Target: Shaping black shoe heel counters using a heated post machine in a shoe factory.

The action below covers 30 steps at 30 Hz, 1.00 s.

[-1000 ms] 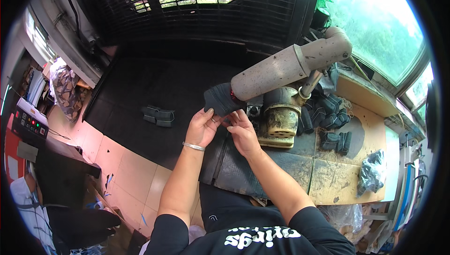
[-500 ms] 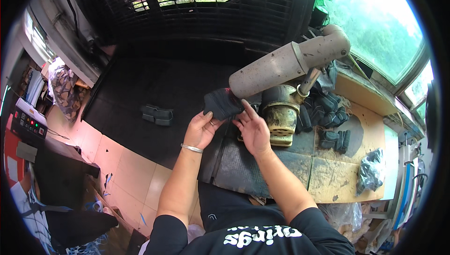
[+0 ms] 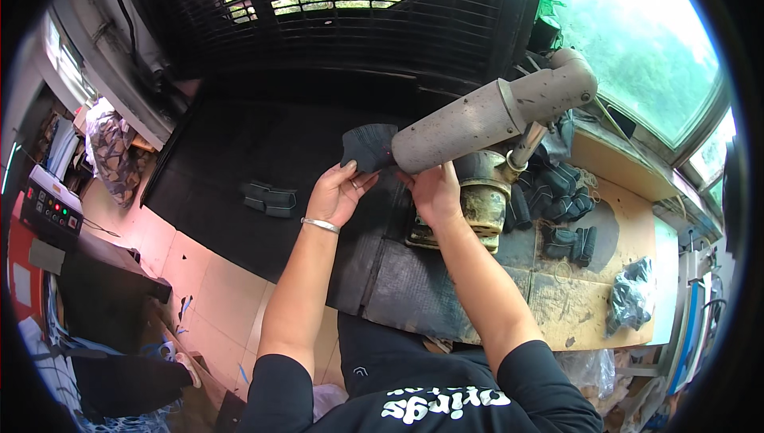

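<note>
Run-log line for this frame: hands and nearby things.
left hand: pinches dark fabric piece | right hand: by grey machine arm, grip unclear | nearby: dark bundle on black table

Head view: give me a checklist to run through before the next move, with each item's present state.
1. Left hand gripping the dark fabric piece: ok, thumb on its lower edge.
2. Right hand gripping the piece too: cannot tell, its fingertips are partly hidden near the grey cylinder.
3. Piece at the cylinder's lower left end: ok; whether they touch, cannot tell.
4. Wrists free of jewellery: not ok, a silver bracelet is on the left one.
5. Fabric bundle on the black surface apart from both hands: ok.
</note>
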Each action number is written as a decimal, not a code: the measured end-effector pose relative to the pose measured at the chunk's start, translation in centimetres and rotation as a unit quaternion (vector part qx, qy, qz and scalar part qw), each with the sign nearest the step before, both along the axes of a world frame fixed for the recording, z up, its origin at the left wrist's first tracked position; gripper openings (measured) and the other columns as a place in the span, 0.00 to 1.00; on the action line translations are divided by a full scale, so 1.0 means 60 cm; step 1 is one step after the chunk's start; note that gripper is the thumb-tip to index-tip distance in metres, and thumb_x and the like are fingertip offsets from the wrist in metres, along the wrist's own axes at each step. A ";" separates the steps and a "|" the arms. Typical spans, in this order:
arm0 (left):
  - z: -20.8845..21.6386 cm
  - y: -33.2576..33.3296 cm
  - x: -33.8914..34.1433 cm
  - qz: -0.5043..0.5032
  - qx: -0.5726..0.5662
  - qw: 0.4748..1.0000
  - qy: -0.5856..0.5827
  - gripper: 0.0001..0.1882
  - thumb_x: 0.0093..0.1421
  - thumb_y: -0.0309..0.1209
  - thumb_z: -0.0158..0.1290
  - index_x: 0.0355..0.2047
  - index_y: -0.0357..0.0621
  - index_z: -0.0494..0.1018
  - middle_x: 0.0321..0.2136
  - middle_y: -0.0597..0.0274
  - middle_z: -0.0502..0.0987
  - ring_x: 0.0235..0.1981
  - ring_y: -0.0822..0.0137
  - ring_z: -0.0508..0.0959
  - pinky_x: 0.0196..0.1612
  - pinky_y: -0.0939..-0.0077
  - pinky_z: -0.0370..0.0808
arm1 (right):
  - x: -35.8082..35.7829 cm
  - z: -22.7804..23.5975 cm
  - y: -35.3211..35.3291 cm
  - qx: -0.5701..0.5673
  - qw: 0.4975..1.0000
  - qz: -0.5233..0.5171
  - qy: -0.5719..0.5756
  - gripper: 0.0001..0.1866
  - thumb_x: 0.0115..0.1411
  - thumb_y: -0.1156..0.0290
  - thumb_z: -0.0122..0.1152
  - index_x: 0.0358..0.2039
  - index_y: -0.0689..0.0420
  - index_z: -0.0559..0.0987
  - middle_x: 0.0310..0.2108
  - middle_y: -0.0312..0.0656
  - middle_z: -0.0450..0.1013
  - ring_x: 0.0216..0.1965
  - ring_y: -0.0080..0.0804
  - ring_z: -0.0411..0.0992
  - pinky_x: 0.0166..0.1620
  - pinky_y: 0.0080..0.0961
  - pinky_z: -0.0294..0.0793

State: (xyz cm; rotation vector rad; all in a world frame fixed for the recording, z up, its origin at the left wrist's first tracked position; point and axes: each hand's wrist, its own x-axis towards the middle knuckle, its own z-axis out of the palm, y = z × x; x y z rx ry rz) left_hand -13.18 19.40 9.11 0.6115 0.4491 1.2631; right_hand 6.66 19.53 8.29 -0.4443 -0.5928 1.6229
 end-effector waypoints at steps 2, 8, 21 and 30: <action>0.003 -0.002 0.002 -0.001 0.007 1.000 0.005 0.09 0.63 0.27 0.50 0.39 0.34 0.75 0.42 0.49 0.78 0.50 0.50 0.76 0.59 0.55 0.68 | 0.003 -0.003 0.000 0.006 1.000 0.003 0.001 0.33 0.66 0.43 0.40 0.61 0.54 0.64 0.61 0.41 0.63 0.63 0.39 0.59 0.61 0.42 0.56; 0.013 -0.024 0.016 0.006 -0.012 1.000 0.014 0.06 0.62 0.28 0.52 0.36 0.38 0.75 0.33 0.59 0.77 0.42 0.60 0.77 0.56 0.58 0.70 | 0.006 0.007 -0.023 0.011 1.000 -0.020 -0.008 0.30 0.68 0.46 0.39 0.61 0.54 0.63 0.62 0.40 0.62 0.63 0.39 0.59 0.62 0.43 0.55; -0.001 -0.051 0.017 -0.015 -0.008 0.999 0.051 0.08 0.61 0.31 0.54 0.38 0.40 0.74 0.36 0.60 0.77 0.43 0.64 0.76 0.55 0.61 0.70 | 0.020 -0.019 -0.058 0.010 1.000 0.006 0.011 0.31 0.69 0.47 0.38 0.62 0.59 0.63 0.49 0.39 0.73 0.51 0.30 0.67 0.58 0.35 0.58; -0.012 -0.067 0.018 -0.040 0.004 0.998 0.056 0.12 0.62 0.31 0.54 0.42 0.37 0.74 0.42 0.56 0.79 0.46 0.63 0.76 0.55 0.63 0.70 | 0.030 -0.023 -0.091 0.014 1.000 0.011 -0.011 0.35 0.70 0.47 0.35 0.66 0.62 0.54 0.52 0.42 0.72 0.56 0.31 0.65 0.60 0.35 0.54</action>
